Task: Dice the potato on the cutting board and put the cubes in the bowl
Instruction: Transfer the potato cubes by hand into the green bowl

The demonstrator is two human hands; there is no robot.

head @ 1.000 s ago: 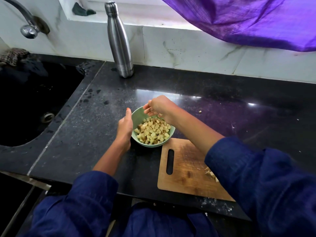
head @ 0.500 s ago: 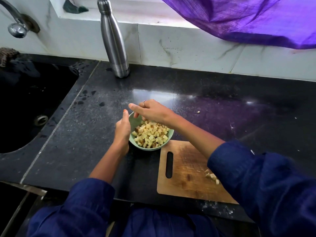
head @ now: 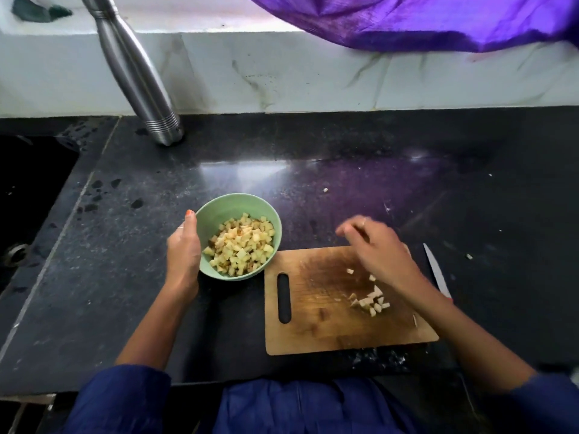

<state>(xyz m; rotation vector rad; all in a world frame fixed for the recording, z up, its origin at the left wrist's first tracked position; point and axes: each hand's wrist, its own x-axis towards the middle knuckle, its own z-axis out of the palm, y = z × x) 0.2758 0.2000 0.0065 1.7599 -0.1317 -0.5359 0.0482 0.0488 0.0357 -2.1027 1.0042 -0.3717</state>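
Observation:
A pale green bowl [head: 219,208] full of diced potato cubes [head: 242,245] stands on the black counter, left of the wooden cutting board [head: 316,317]. My left hand [head: 183,253] rests against the bowl's left side, thumb up along the rim. My right hand [head: 380,252] hovers blurred over the board's far right part, fingers loosely bent, with nothing seen in it. A small heap of potato cubes [head: 371,300] lies on the board just below that hand. A knife [head: 437,272] lies on the counter right of the board, partly hidden by my right forearm.
A steel bottle [head: 138,76] stands at the back by the white marble wall. The black sink [head: 28,195] is at the left. A purple cloth [head: 423,20] hangs at the top right. Stray potato bits [head: 326,190] lie on the counter [head: 344,183].
My right hand has left the bowl and swung right over the cutting board. My left hand stays at the bowl. The camera has tilted down and moved closer.

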